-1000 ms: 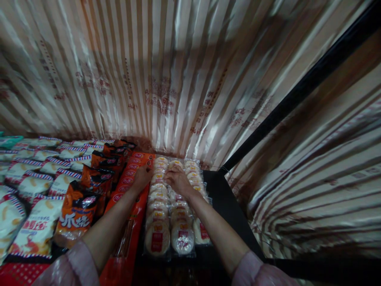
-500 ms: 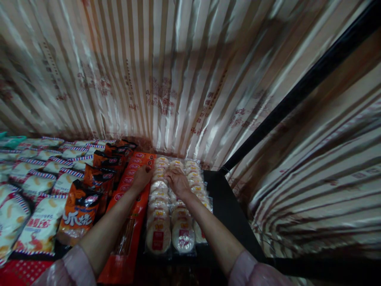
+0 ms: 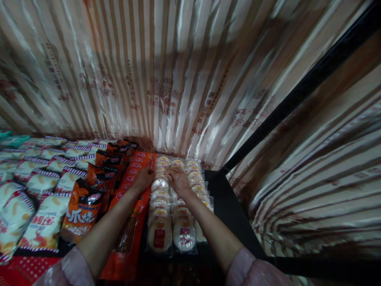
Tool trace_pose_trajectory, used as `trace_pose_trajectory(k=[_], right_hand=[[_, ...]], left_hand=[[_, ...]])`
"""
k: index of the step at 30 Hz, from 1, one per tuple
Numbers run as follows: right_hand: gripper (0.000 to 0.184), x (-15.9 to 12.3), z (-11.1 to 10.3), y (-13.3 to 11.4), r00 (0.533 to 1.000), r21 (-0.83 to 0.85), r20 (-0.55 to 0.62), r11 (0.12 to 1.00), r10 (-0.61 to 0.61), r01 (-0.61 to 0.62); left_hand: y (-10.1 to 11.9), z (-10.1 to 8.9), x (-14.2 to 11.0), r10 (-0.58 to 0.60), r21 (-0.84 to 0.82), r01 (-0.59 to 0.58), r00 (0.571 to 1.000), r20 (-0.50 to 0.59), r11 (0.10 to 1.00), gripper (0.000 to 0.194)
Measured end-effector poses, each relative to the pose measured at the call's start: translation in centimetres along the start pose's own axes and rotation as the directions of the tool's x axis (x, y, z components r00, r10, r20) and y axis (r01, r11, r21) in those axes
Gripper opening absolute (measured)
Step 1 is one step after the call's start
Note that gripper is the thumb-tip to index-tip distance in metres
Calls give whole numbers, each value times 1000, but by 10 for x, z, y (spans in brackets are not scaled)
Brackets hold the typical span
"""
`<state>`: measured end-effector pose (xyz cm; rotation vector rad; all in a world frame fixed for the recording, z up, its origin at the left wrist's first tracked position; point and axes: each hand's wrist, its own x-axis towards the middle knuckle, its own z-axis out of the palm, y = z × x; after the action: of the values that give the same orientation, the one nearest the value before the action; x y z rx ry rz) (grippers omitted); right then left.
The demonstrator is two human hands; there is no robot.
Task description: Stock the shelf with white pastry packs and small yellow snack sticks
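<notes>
Overlapping clear packets of round pale crackers (image 3: 160, 234) stand in three columns on a black table, with red and yellow labels. My left hand (image 3: 145, 177) is closed, its fingertips at the left edge of a cracker packet (image 3: 160, 175) toward the back of the left column. At that packet's right side, my right hand (image 3: 177, 180) is closed too, fingers pressed together over the middle column. Its fingers partly hide the packets beneath. Flat orange-red packs (image 3: 126, 210) with oval logos lie overlapped under my left wrist and forearm.
Orange and black snack bags (image 3: 81, 208) stand in a row on the left. Beyond them lie several rows of white snack bags (image 3: 43, 222). A striped foil-like curtain (image 3: 166, 79) hangs behind, and a black pole (image 3: 285, 101) slants up at the right. Black table surface (image 3: 224, 206) shows at the right.
The view has shifted slightly, so the goods sit a little further right. Both hands stay at nearly the same packets, with only small finger movements.
</notes>
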<state>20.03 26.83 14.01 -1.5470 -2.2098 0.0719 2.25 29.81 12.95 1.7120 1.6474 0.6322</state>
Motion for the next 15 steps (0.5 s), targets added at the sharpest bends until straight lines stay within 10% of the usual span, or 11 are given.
trace_pose_trajectory(k=[15], right_hand=[[12, -1, 7, 12, 1000, 84, -16, 996, 16, -14]], left_hand=[[3, 2, -8, -33, -73, 30, 998, -45, 997, 6]])
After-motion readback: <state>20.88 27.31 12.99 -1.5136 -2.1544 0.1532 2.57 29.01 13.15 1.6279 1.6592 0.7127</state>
